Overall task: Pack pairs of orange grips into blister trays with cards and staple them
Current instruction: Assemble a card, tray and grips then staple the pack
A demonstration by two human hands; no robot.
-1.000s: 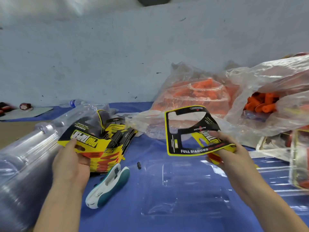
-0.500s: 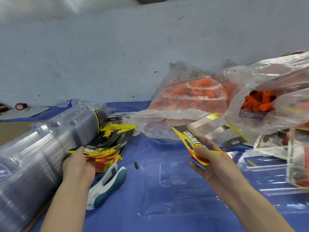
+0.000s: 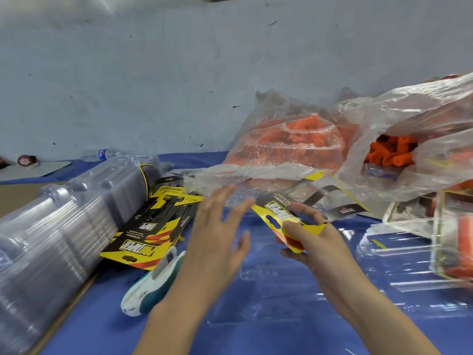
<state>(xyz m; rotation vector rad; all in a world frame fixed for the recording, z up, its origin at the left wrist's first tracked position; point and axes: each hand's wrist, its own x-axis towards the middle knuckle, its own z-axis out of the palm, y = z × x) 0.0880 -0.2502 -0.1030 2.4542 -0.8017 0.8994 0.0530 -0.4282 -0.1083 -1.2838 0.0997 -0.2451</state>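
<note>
My right hand [image 3: 311,239] pinches one yellow and black card [image 3: 304,203] by its near end, above the blue table. My left hand [image 3: 217,239] hovers with straight, spread fingers just left of that card and holds nothing. A clear blister tray [image 3: 276,290] lies flat on the table below both hands. A pile of cards [image 3: 151,231] lies to the left. Orange grips [image 3: 391,152] show in an open plastic bag at the right, and more in a second bag [image 3: 289,142] behind.
A long stack of clear blister trays [image 3: 51,226] lies at the left. A white and teal stapler [image 3: 151,283] rests by my left forearm. Packed blister packs [image 3: 453,239] stand at the right edge. A water bottle [image 3: 102,155] lies by the grey wall.
My left hand let go of the card pile and moved right toward the card. My right hand has turned the card flatter and lowered it.
</note>
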